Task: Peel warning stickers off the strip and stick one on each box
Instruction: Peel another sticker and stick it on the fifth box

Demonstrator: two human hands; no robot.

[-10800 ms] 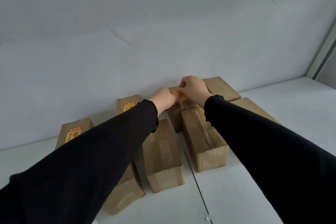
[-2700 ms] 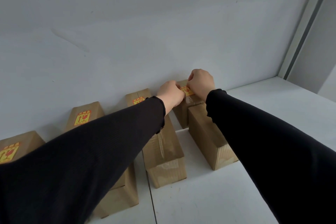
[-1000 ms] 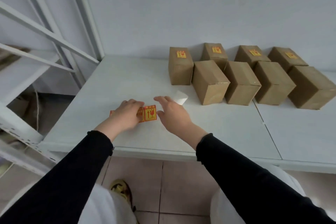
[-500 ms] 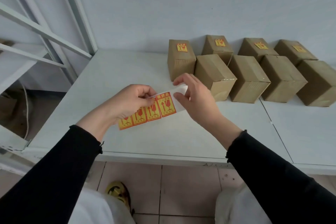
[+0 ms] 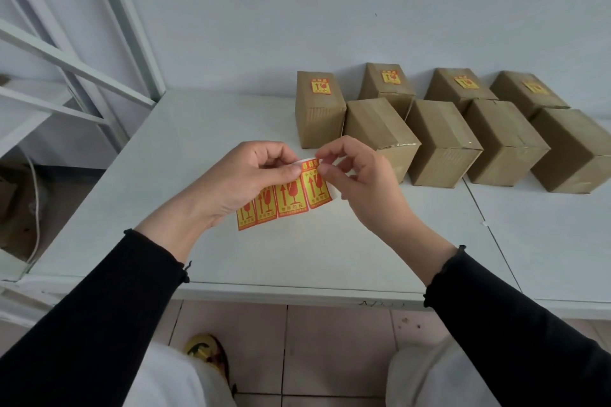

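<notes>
Your left hand (image 5: 244,177) covers the upper part of the sticker strip (image 5: 284,198), the rightmost box (image 5: 575,150) runs off the frame edge, and the stickers' small print is unreadable.

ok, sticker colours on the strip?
Yellow with orange-red borders and symbols on the sticker strip, white backing; head view.

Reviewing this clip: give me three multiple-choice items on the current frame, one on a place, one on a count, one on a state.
1. Where do the stickered boxes stand?
A. Back row by the wall
B. Front row
C. On the floor

2. How many boxes show a sticker?
A. Two
B. Four
C. Eight

3. What is the right hand doing?
A. Resting flat
B. Pinching the end sticker of the strip
C. Lifting a box

Answers: 1 A, labels such as sit on the rear boxes; 2 B, four labels visible; 3 B, fingertips grip the sticker's top while the left hand holds the strip.
</notes>
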